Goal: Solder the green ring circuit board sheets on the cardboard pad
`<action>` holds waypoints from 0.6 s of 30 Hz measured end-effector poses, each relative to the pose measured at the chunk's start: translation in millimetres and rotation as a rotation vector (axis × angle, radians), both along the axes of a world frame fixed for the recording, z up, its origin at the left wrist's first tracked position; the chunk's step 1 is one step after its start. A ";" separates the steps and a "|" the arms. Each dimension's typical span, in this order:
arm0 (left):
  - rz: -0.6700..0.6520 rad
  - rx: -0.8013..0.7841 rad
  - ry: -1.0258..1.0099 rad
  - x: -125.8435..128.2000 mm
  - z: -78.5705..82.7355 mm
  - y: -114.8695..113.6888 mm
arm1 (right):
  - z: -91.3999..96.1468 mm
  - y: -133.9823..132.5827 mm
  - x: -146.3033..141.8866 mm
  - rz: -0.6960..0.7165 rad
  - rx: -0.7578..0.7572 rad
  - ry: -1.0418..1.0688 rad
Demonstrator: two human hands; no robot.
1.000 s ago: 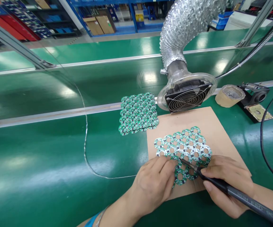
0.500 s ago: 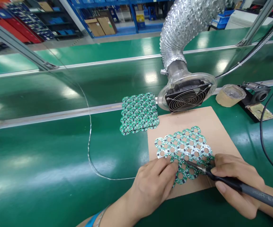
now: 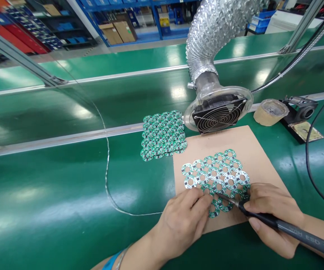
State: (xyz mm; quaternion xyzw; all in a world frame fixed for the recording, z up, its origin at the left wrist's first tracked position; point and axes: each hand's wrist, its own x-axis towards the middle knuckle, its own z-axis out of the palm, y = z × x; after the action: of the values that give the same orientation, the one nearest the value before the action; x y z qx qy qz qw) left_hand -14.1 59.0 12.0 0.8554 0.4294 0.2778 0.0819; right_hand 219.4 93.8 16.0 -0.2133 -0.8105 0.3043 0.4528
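A panel of round green circuit boards (image 3: pixel 214 173) with open centres lies on a brown cardboard sheet (image 3: pixel 251 150). My right hand (image 3: pixel 274 217) is closed around a soldering iron (image 3: pixel 288 227), whose tip reaches down to the panel's lower middle boards. My left hand (image 3: pixel 182 221) rests over the panel's lower left part, fingers pinched close to the iron's tip. Into that hand runs a thin silvery solder wire (image 3: pixel 107 176); its end is hidden by the fingers. Behind the sheet's left corner sits a stack of similar circuit board panels (image 3: pixel 164 135).
A fume extractor hood (image 3: pixel 219 112) on a foil duct (image 3: pixel 206 41) hangs just behind the cardboard. To the right stand a tape roll (image 3: pixel 271 112) and a soldering iron stand (image 3: pixel 302 116). A black cable (image 3: pixel 309 165) curves along the right side of the green table (image 3: pixel 52 198).
The iron's tip has shifted slightly left and down across the panel, closer to my left fingers. The whole view has moved a little; the left hand stays on the panel.
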 end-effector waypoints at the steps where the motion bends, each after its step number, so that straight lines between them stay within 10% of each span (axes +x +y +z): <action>1: 0.001 0.000 0.005 0.0 0.4 0.1 | -0.4 -0.3 -0.2 -0.002 0.007 -0.003; 18: 0.009 0.035 0.013 0.3 1.3 0.8 | 4.5 -1.4 -2.3 -0.019 0.016 -0.003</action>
State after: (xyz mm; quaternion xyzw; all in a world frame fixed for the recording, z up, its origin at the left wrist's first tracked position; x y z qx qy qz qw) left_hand -13.8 59.8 13.3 0.8565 0.4290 0.2800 0.0628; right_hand 217.1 92.4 20.5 -0.2176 -0.8115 0.2933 0.4562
